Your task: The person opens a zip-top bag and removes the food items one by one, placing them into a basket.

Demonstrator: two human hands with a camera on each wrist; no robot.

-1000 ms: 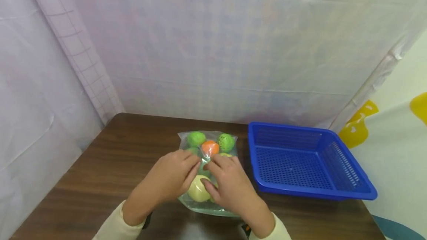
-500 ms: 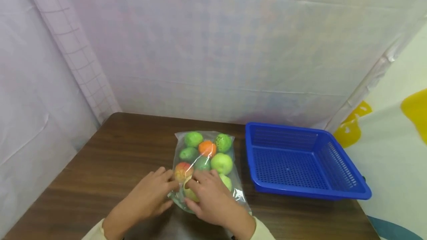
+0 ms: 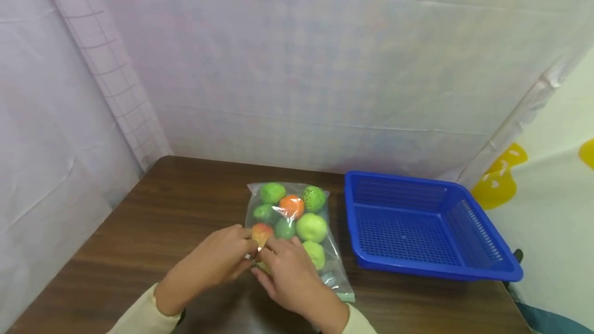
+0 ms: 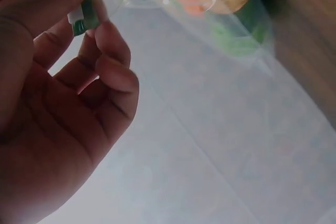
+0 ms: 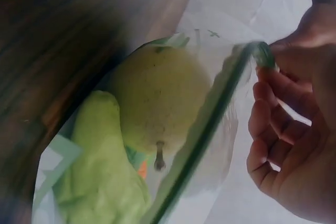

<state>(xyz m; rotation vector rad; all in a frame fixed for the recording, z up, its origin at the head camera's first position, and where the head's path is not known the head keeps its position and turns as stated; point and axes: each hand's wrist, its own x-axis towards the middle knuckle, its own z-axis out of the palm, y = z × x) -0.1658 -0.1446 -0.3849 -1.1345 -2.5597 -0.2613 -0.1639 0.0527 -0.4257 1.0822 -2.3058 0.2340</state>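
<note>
In the head view, two pale sleeves are seen nearest, and the fingers of the left hand and the right hand are brought close together at the bag's near left corner; whether they touch each other cannot be told. In both hands the fingers are drawn to a narrow pinch, and the bag's green strip is held between them, the remaining fingers being curled. The near edge is marked by this strip, whose other end is rested at the near right corner. The clear bag is laid flat in the middle of the surface, its long axis directed from near to far and its strip end turned toward the person. Nine fruits can be counted inside: one yellowish pear, partly covered by the right hand in the head view; one red-yellow mango, just beyond the fingers; two pale green fruits along the right side; two darker green ones at the middle and left; one orange; and two bright green ones at the far corners. One blue basket is placed to the right, apart from the bag. Behind everything, a pale curtain is hung.
</note>
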